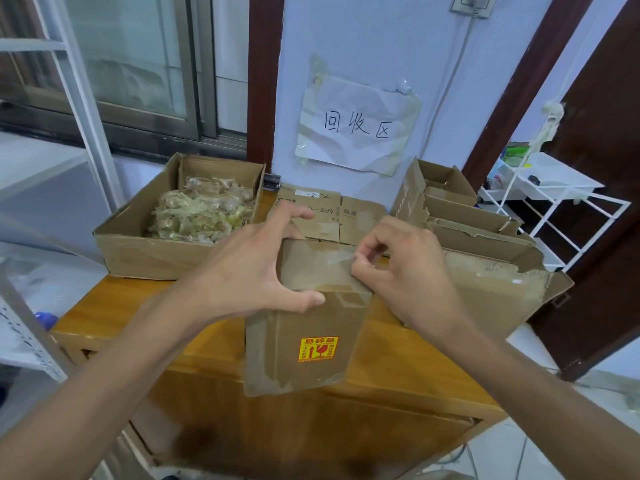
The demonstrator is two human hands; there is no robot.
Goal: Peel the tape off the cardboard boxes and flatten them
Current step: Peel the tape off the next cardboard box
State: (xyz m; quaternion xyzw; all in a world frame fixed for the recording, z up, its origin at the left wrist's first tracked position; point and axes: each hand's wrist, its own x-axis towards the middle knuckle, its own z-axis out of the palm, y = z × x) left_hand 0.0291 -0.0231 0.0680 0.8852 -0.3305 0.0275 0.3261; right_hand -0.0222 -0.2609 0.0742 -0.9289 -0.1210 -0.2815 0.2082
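Two hands on box (304, 327), right hand (405, 268) pinching tape (334, 259) (clear)

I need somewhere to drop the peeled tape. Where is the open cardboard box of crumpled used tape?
The open cardboard box of crumpled used tape sits on the wooden table, back left, just beyond the left hand.

Left hand (256, 268) gripping box (304, 341), right hand (401, 268) pinching tape (337, 259)
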